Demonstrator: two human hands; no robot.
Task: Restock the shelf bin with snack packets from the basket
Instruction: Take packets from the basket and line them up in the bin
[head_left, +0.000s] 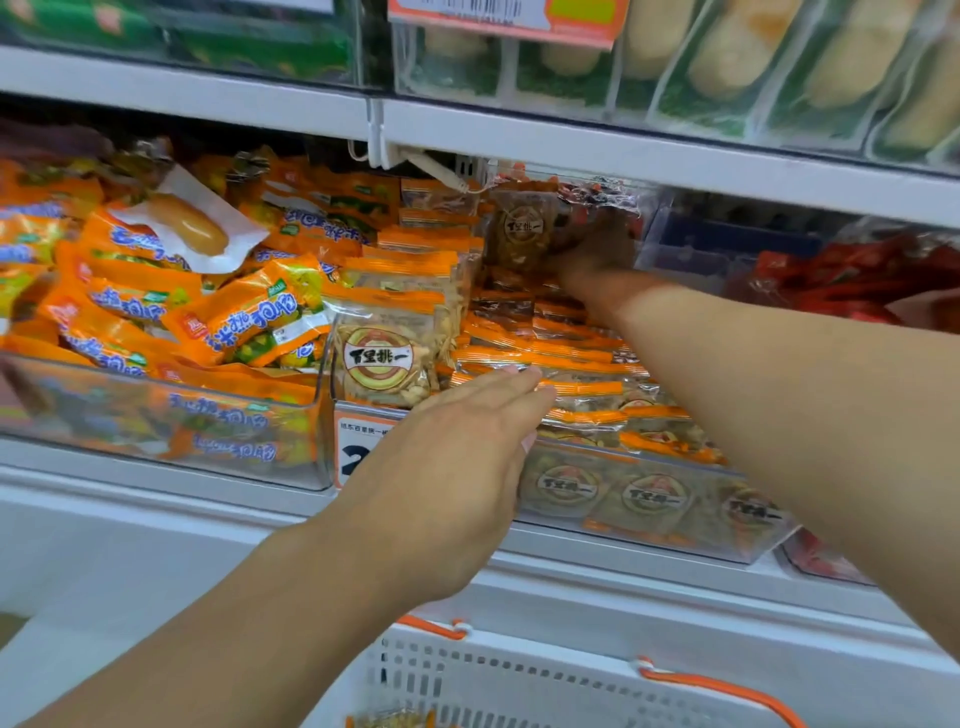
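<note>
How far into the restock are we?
Done: the clear shelf bin already holds many orange-topped snack packets, piled near its front wall. In hand: the right hand grips one packet at the back of the bin; the left hand rests flat on the front pile. Left: the white basket shows at least one packet inside.

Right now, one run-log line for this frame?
right hand: holds snack packet at bin rear | left hand: flat on front packets | basket: below
</note>
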